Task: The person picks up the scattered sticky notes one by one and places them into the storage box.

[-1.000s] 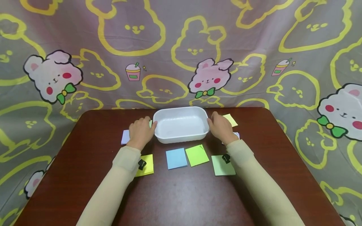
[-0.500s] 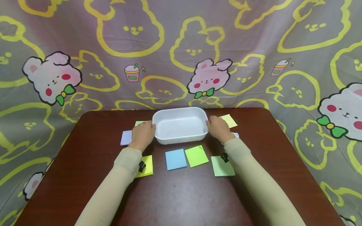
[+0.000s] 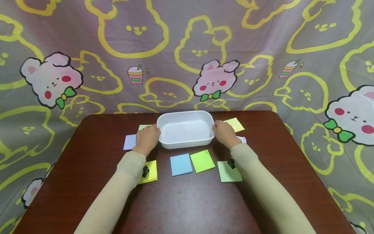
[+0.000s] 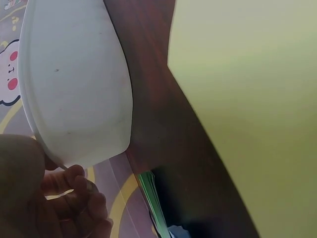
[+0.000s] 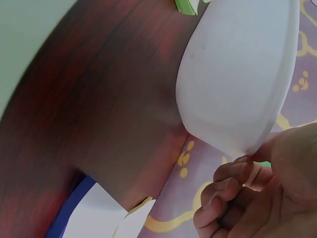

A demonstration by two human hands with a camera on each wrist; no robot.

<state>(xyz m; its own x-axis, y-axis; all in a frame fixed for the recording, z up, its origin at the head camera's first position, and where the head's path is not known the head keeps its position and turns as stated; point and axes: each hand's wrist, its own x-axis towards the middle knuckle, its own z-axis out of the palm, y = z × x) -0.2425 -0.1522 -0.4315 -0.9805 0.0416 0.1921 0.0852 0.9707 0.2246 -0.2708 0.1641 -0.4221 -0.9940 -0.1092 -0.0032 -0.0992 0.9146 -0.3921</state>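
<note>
A white rectangular tray (image 3: 187,128) with nothing inside stands at the back middle of the table. My left hand (image 3: 147,139) pinches its left end; in the left wrist view the fingers of the left hand (image 4: 69,198) are curled at the rim of the tray (image 4: 77,84). At the right end my right hand (image 3: 226,133) pinches the rim, and the right wrist view has that hand (image 5: 257,188) with thumb and curled fingers at the corner of the tray (image 5: 237,74).
In front of the tray lie blue (image 3: 181,164), lime (image 3: 202,161), yellow (image 3: 151,171) and pale green (image 3: 229,171) note pads. Purple (image 3: 130,142) and green (image 3: 143,127) pads lie left, a pale yellow one (image 3: 235,124) right. A patterned cloth (image 3: 163,39) hangs behind the table.
My left fingers have drawn in closer round the tray's left end, and the right fingers have curled tighter at its right end. The tray has barely shifted.
</note>
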